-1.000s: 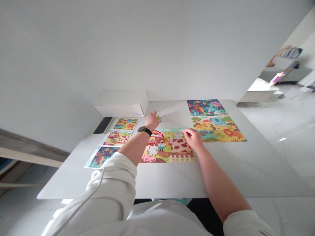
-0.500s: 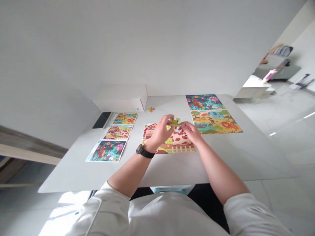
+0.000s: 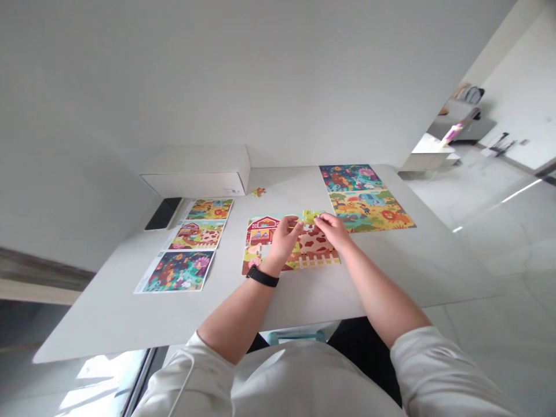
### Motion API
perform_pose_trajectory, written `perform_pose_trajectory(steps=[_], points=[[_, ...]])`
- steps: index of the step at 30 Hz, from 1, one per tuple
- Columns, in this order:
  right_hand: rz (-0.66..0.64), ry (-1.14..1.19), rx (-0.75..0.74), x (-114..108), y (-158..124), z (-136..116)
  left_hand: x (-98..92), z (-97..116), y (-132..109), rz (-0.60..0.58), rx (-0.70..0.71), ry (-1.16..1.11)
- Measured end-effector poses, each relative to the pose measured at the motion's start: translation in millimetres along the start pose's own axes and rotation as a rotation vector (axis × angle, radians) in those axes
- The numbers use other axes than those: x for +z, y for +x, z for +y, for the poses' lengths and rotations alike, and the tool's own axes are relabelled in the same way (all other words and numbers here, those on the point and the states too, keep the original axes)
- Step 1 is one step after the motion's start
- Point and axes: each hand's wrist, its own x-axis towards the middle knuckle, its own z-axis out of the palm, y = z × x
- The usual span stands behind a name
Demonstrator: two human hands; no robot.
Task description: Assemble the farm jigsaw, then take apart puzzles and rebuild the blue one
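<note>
The light, stiff cardboard piece (image 3: 310, 216) sat at the top edge of the farm puzzle (image 3: 289, 246), easiest held by its rim, pinched by the right fingertips (image 3: 320, 219), with the left fingers (image 3: 293, 222) curled just beside it.

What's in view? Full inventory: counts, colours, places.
white table: 1, white, below everything listed here
white box: 1, white, far table edge
phone: 1, black, far left of table
picture cards: 3, multicoloured, column at table's left
animal jigsaw puzzle: 1, multicoloured, far right of table
farm jigsaw puzzle: 1, multicoloured, centre
loose puzzle piece: 1, orange, beyond farm puzzle
yellow-green puzzle piece: 1, farm puzzle's far edge, between hands
sofa: 1, grey, far right background
watch: 1, black, left wrist
left hand: 1, over farm puzzle
right hand: 1, over farm puzzle
</note>
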Motion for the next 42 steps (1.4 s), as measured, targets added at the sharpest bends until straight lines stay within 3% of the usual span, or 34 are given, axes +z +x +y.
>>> perform_pose_trajectory(steps=[4,9,15,22,28,31,34,37,42], points=[[-0.043,-0.014,0.003,3.9,-1.2,1.6,1.4,0.5,1.8,-0.055,-0.096,-0.092],[-0.021,-0.071,-0.033,1.2,2.3,9.2,-1.3,1.7,2.1,-0.019,-0.126,-0.135],[0.121,-0.252,-0.271,-2.9,5.1,16.4,-3.9,-5.1,7.4,0.03,-0.162,-0.168],[0.096,-0.4,-0.638,2.8,2.7,11.1,-3.2,-8.4,7.8,0.021,-0.205,-0.196],[0.073,-0.459,-0.633,-1.4,7.0,14.6,-2.0,-8.0,6.8,-0.021,-0.209,-0.15],[0.09,-0.453,-0.594,-6.0,9.5,18.9,-5.2,-10.7,10.3,0.018,-0.107,0.016],[0.102,-0.459,-0.532,-9.2,13.7,27.6,-10.3,-13.5,11.6,0.064,0.109,0.369],[0.059,-0.499,-0.453,-9.8,18.4,37.5,-12.4,-16.1,8.5,-0.002,0.261,0.707],[-0.005,-0.567,-0.393,-7.5,22.6,45.5,-7.3,-18.9,1.0,-0.134,0.286,0.962]])
